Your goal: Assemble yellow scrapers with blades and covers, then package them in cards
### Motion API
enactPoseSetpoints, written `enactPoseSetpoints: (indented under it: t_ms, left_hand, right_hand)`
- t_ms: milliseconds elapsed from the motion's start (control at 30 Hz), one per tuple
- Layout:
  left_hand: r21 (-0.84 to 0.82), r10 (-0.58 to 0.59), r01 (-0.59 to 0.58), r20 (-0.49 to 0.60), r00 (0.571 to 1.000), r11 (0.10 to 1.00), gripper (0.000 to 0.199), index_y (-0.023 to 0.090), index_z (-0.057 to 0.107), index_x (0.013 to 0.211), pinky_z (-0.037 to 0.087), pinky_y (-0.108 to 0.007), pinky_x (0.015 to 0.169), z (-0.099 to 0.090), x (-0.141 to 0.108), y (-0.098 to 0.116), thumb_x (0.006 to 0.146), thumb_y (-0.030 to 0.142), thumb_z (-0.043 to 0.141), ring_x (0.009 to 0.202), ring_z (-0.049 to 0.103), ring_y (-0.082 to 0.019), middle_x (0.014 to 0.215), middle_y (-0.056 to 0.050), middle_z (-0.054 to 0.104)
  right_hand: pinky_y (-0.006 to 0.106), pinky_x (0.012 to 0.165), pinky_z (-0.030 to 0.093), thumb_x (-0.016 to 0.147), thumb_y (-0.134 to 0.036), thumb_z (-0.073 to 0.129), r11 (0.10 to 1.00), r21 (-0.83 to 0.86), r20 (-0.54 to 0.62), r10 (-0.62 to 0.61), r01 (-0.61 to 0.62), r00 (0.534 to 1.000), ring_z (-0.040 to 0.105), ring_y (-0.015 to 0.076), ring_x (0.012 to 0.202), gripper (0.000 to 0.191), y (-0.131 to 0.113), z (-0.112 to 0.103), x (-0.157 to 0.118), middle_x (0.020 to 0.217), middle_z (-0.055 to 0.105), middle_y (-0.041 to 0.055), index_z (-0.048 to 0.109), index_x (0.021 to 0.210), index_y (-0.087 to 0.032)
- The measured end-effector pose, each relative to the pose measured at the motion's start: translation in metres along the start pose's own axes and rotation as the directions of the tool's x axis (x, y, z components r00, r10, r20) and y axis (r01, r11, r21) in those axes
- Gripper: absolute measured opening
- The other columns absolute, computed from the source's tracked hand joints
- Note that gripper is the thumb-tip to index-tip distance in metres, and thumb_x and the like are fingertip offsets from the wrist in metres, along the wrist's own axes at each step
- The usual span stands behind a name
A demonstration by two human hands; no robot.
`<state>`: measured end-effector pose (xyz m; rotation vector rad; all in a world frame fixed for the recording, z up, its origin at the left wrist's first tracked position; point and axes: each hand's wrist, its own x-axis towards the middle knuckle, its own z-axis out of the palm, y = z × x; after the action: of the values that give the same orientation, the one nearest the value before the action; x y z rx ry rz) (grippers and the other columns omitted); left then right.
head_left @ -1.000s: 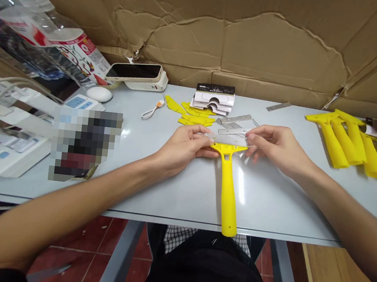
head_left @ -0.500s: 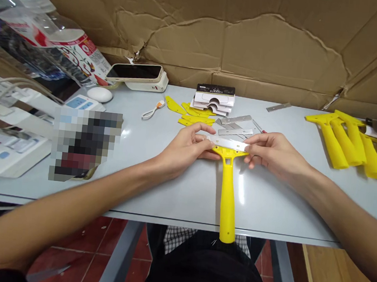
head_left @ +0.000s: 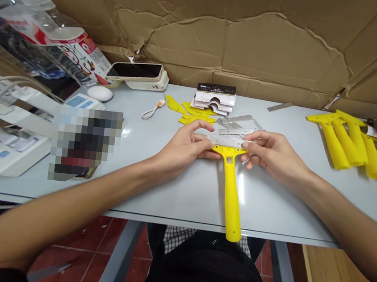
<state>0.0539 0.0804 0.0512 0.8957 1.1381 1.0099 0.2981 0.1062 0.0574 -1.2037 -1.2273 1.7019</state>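
Note:
A yellow scraper handle (head_left: 232,199) lies in front of me, its grip end reaching over the table's near edge. Across its wide head rests a flat metal blade (head_left: 228,141) with small holes. My left hand (head_left: 191,146) pinches the left end of the handle's head together with the blade, thumb on top. At the other end, my right hand (head_left: 268,149) is closed on the blade, with the thumb near its right hole. A small thin pale piece shows below the right fingers; I cannot make out what it is. Just beyond lie loose metal blades (head_left: 235,131).
Yellow plastic pieces (head_left: 175,105) and stacked blade boxes (head_left: 215,99) lie behind the hands. Several yellow handles (head_left: 341,143) line the right side. At left are a phone (head_left: 138,70), a bottle (head_left: 79,53) and power strips (head_left: 15,150). Cardboard (head_left: 185,42) walls the back.
The handle's grip end has swung slightly to the right. The right thumb has shifted a little left along the blade, and a thin pale piece now shows under the right fingers.

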Motion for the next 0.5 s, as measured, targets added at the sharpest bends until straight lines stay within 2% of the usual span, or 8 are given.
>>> enactPoseSetpoints:
  t_ms: [233, 333, 500]
  left_hand:
    - [-0.049, -0.028, 0.027, -0.026, 0.999, 0.998, 0.023, 0.016, 0.06, 0.117, 0.074, -0.032, 0.082, 0.006, -0.0012, 0.0034, 0.1, 0.006, 0.071, 0.085, 0.087, -0.022, 0.097, -0.012, 0.086]
    - [-0.053, -0.035, 0.033, -0.027, 0.999, 0.998, 0.021, 0.017, 0.059, 0.116, 0.074, -0.032, 0.08, 0.0068, -0.0005, 0.0043, 0.102, 0.005, 0.069, 0.082, 0.087, -0.021, 0.091, -0.01, 0.085]
    - [-0.006, -0.015, 0.015, -0.011, 1.0, 1.0, 0.033, 0.019, 0.055, 0.122, 0.074, -0.033, 0.084, 0.0033, -0.0002, 0.0038, 0.099, 0.003, 0.071, 0.076, 0.087, -0.021, 0.082, -0.004, 0.082]
  right_hand:
    - [0.03, 0.063, 0.066, 0.079, -0.023, 0.103, 0.999, -0.045, -0.026, -0.022, 0.021, 0.999, 0.078, 0.0177, 0.065, 0.029, 0.0005, -0.0009, -0.0004, 0.077, 0.082, 0.0077, 0.08, 0.096, -0.016]
    - [0.03, 0.064, 0.065, 0.081, -0.023, 0.102, 0.998, -0.056, -0.022, -0.017, 0.016, 1.0, 0.077, 0.0173, 0.064, 0.028, -0.0002, -0.0004, -0.0015, 0.077, 0.082, 0.0079, 0.079, 0.097, -0.017]
    - [0.029, 0.065, 0.066, 0.087, -0.019, 0.096, 0.999, -0.037, -0.024, 0.013, -0.014, 1.0, 0.077, 0.017, 0.065, 0.019, 0.0005, 0.0016, -0.0008, 0.078, 0.082, 0.0086, 0.08, 0.097, -0.016]
